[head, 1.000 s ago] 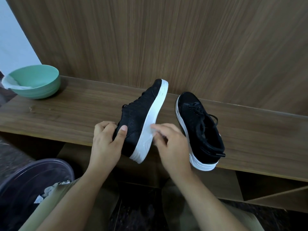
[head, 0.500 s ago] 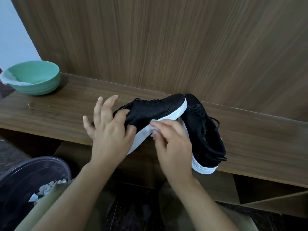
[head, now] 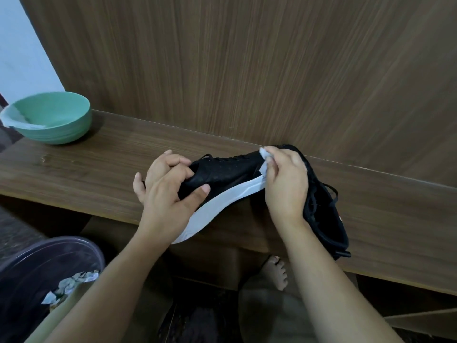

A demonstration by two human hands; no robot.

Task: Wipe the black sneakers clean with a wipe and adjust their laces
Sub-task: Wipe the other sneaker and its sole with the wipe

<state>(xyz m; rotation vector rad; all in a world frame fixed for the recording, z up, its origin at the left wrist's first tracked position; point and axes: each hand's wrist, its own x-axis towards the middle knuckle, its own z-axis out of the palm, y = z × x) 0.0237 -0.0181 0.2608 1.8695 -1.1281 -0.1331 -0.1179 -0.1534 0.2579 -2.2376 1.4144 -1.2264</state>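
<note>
Left hand [head: 165, 191] grips the heel end of the held sneaker [head: 222, 174]: thumb pressed on the black side wall just above the white sole [head: 222, 206], fingers curled round the heel and into the collar. Sneaker is tipped on its side, sole edge facing the camera, toe pointing right and away toward the wooden back panel [head: 247, 70]. Heel end hangs past the front edge of the wooden shelf [head: 86, 169]; whether the shoe rests on the shelf anywhere, can't tell.

Right hand [head: 286, 184] is at the toe end, fingers curled, pinching a crumpled white wipe [head: 264, 157] against the toe of the upper. Wipe shows above and left of the knuckles, touching the black fabric and reaching down to the sole's rim. So the hands bracket the shoe: left at the heel, right at the toe, the black side panel exposed between them.

Second sneaker [head: 326, 219] lies on the shelf just right of and behind the right hand and forearm, partly hidden by them, black laces [head: 319, 194] loose on top, heel near the shelf's front edge.

Green bowl [head: 54, 120] sits far left on the shelf, well apart from the shoes, something white draped over its left rim. Dark bin [head: 37, 268] lower left, below the shelf, holds crumpled white scraps.
</note>
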